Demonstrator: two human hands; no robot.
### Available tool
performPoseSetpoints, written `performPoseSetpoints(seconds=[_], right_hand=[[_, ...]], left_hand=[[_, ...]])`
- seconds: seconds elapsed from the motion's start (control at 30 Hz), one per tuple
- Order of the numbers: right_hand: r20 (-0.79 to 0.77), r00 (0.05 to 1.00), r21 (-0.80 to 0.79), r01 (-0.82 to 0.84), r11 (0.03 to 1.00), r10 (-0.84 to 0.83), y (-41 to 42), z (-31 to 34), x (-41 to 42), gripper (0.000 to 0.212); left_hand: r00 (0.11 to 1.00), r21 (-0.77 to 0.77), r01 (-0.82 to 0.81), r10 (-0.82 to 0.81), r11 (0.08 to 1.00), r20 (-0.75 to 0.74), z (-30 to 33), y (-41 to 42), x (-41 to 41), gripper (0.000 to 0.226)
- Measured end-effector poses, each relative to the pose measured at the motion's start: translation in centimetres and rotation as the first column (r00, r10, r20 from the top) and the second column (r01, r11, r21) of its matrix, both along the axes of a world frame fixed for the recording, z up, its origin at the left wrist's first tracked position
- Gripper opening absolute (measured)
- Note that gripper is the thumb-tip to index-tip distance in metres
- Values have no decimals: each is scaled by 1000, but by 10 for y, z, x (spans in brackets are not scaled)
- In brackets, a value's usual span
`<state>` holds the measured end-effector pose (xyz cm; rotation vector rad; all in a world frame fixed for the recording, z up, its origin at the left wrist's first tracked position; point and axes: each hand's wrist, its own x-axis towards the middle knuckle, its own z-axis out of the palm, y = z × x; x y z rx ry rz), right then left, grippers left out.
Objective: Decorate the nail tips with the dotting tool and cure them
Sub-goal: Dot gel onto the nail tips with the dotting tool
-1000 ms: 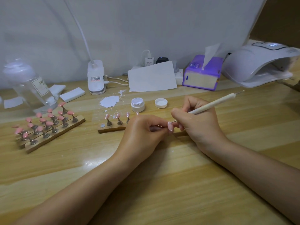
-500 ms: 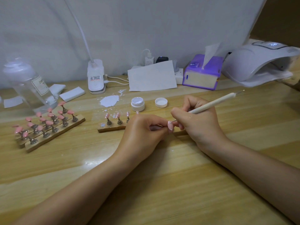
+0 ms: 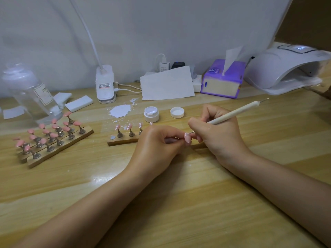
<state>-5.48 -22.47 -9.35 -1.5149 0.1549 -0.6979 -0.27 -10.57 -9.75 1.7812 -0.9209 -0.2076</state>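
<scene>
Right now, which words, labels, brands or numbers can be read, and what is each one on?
No text can be read in full.
Clear bottle: its label starts "JM", the rest blurred.
White lamp base: printed label, too small to read.
Purple tissue box: logo and print, too blurred.
Nail lamp: lit display, unreadable.
White charger plug: tiny print, unreadable.

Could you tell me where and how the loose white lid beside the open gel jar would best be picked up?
The white lid lies flat on the table, hollow side up, apart from the gel jar. I would come straight down from above and pinch its thin upright rim on opposite sides, or one wall between thumb and fingertip; it looks too low for a sideways grip.
</scene>
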Motion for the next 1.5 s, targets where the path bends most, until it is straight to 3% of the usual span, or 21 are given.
performPoseSetpoints(seconds=[1.27, 1.5], right_hand=[[9, 1000, 3, 18, 1000, -18, 0, 0, -1, 38], [22, 998, 164, 52, 985, -57, -3, 0, 2, 49]], left_hand=[[999, 28, -42, 43, 999, -16, 0, 1, -1, 18], [999, 23, -47, 48, 999, -26, 1, 0, -1, 17]])
